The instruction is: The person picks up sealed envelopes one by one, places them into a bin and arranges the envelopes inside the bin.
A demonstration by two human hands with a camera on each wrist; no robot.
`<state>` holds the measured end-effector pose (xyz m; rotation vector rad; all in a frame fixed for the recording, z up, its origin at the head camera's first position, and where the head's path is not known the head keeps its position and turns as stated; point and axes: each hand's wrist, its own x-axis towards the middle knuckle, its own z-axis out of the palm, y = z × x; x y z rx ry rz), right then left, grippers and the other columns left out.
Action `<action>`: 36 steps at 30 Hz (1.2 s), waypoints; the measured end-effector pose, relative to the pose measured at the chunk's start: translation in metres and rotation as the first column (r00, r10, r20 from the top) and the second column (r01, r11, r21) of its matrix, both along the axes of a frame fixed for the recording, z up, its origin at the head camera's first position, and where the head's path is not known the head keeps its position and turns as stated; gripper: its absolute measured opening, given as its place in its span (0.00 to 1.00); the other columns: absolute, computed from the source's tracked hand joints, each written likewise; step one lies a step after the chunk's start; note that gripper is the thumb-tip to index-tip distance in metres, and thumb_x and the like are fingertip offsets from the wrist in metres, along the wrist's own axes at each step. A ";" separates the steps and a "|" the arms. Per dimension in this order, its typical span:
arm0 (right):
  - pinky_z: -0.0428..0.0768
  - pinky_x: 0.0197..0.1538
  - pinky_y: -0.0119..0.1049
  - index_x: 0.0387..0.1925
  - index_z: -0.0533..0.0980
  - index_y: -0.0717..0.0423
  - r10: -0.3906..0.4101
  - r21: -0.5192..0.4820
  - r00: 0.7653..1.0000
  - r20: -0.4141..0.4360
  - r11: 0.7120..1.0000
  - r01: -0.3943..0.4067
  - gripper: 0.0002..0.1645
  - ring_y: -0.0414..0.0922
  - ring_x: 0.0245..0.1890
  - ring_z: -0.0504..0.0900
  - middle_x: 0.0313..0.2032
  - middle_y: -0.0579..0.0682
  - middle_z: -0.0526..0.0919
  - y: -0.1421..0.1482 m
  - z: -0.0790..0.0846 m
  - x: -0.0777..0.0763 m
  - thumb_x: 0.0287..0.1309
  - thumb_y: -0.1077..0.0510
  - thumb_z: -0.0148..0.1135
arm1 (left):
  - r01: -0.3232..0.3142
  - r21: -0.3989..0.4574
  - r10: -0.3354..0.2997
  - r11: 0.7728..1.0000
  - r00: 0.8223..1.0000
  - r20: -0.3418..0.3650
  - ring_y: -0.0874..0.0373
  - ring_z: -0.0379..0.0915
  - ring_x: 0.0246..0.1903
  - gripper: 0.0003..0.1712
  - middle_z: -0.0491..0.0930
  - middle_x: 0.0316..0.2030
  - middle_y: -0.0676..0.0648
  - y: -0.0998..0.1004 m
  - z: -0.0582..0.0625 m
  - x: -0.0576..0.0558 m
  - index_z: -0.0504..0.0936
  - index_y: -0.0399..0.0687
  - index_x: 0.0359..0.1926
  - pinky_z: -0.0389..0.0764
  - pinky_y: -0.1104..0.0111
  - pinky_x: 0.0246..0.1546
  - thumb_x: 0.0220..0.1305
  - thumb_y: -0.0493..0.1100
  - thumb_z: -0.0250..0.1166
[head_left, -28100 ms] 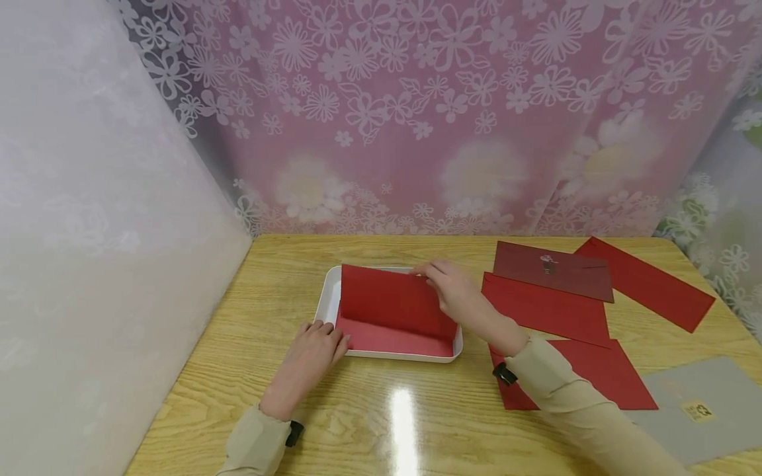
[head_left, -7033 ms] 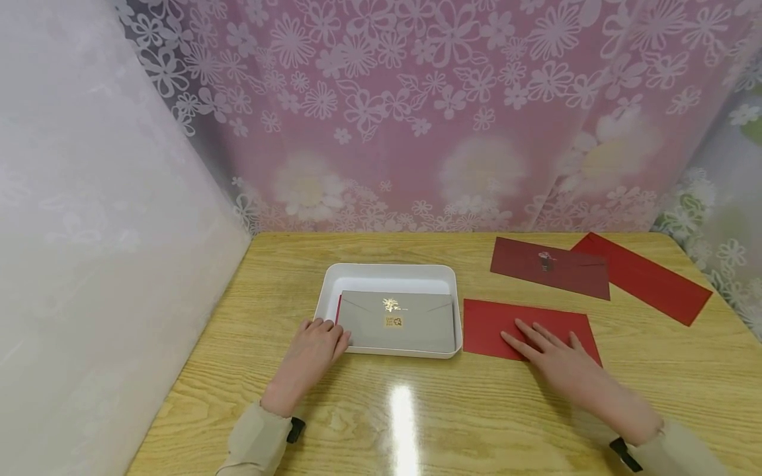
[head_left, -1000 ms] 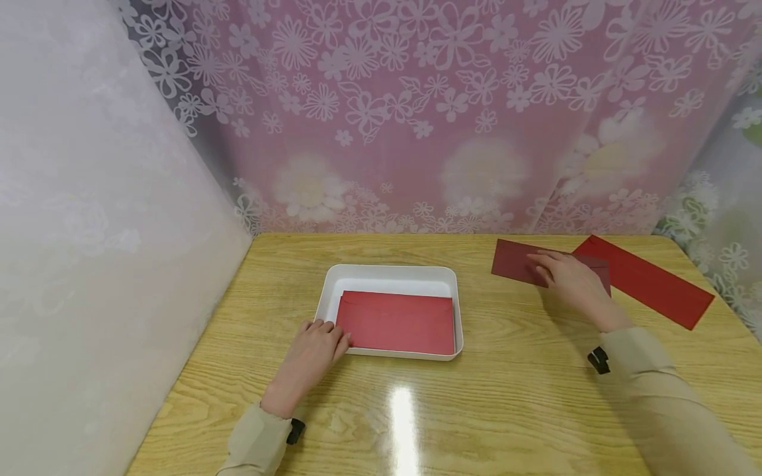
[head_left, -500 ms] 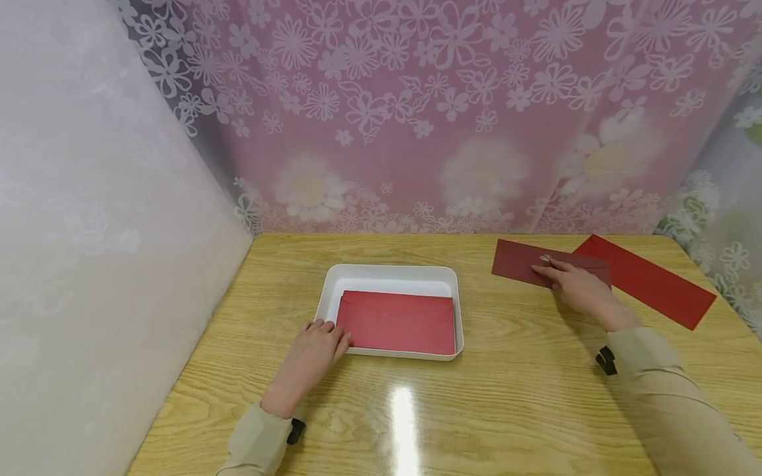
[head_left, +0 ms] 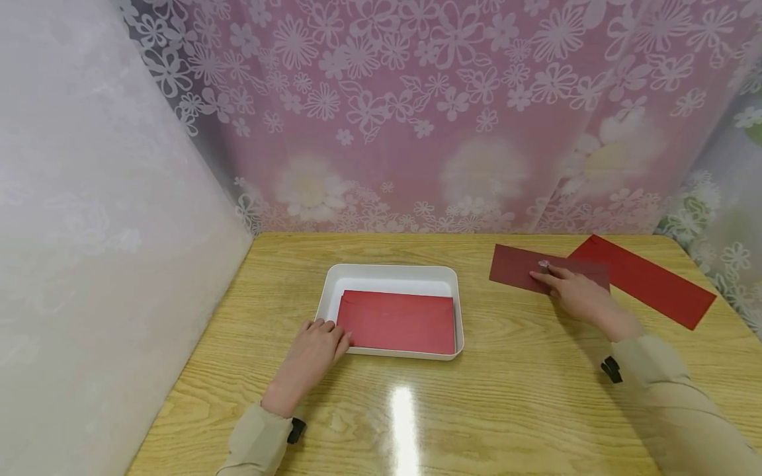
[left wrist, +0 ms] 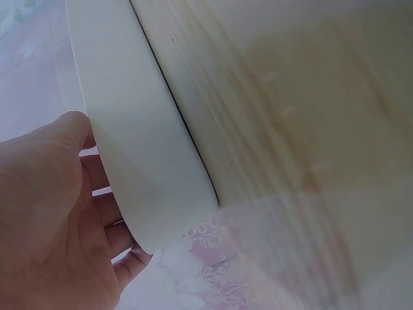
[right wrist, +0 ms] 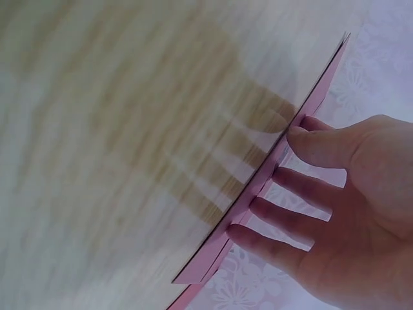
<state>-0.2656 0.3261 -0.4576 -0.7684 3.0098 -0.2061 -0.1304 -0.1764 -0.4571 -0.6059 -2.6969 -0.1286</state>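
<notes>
At the front left corner of the white tray (head_left: 387,268), my left hand (head_left: 314,347) holds the rim. In the left wrist view its fingers curl over the tray wall (left wrist: 139,135) with the thumb at the edge. A red envelope (head_left: 395,324) lies flat in the tray, flap toward the back. On the right, a maroon envelope (head_left: 513,268) with a small printed emblem lies on the table under my right hand (head_left: 577,294). The right wrist view shows straight fingers (right wrist: 274,248) pressing on top of that envelope and the thumb at its near edge.
Beyond the maroon envelope, a bright red envelope (head_left: 649,284) lies slanted, one end partly covered by it. The wooden table (head_left: 494,410) ends at a pink floral curtain (head_left: 381,172) behind, with a pale cloth (head_left: 119,231) on the left.
The grey envelope, seen in the tray 7 s ago, is covered by a red one from the table. Lately my right hand has drawn the maroon envelope slightly nearer; the left stays put.
</notes>
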 end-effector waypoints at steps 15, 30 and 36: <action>0.60 0.22 0.35 0.70 0.69 0.60 0.007 0.014 1.000 -0.001 1.000 -0.007 0.29 0.42 0.11 0.64 0.68 0.76 0.63 -0.012 0.004 0.017 0.69 0.65 0.57 | 0.004 -0.018 -0.004 1.000 1.000 -0.015 0.55 0.61 0.22 0.22 0.65 0.17 0.52 0.000 0.000 0.000 0.70 0.50 0.18 0.67 0.64 0.35 0.69 0.44 0.65; 0.80 0.32 0.52 0.67 0.73 0.58 0.049 0.041 0.999 -0.022 0.998 -0.048 0.28 0.52 0.20 0.80 0.65 0.74 0.69 -0.028 0.007 0.039 0.66 0.65 0.62 | 0.006 -0.016 -0.006 1.000 1.000 -0.012 0.55 0.62 0.22 0.22 0.65 0.17 0.53 0.000 -0.001 0.000 0.70 0.50 0.18 0.68 0.64 0.36 0.70 0.44 0.65; 0.80 0.30 0.48 0.67 0.73 0.56 0.053 0.039 0.998 -0.028 0.998 -0.052 0.29 0.61 0.32 0.85 0.66 0.72 0.70 -0.032 0.006 0.048 0.65 0.66 0.62 | 0.009 -0.017 -0.010 1.000 1.000 -0.017 0.55 0.61 0.22 0.22 0.65 0.17 0.52 0.000 0.000 0.000 0.70 0.50 0.18 0.68 0.63 0.35 0.69 0.44 0.66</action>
